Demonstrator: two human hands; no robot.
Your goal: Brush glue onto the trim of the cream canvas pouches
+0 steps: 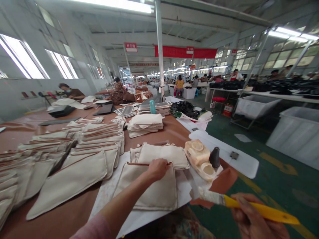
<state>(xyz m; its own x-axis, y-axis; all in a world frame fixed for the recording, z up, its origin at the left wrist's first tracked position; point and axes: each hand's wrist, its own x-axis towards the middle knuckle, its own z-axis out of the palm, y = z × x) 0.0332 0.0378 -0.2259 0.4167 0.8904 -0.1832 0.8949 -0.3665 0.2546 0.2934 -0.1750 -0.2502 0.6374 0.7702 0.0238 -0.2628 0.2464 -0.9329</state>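
Note:
My left hand (158,169) is closed at the top edge of a cream fabric piece (149,192) with a brown strip along that edge; the piece lies on white paper (104,202). My right hand (254,215), at the lower right, grips the yellow handle of a brush (261,209), whose pale bristles point left. Just beyond the piece lies a further stack of cream pieces (163,154). To its right are cream-coloured containers with round openings (198,152) and a dark cone-shaped object (214,157).
Rows of cream pieces (92,132) cover the left of the brown table (139,143). Behind stand another stack (145,124) and a teal bottle (152,107). White bins (296,132) are at the right; a person (71,91) sits at the back left.

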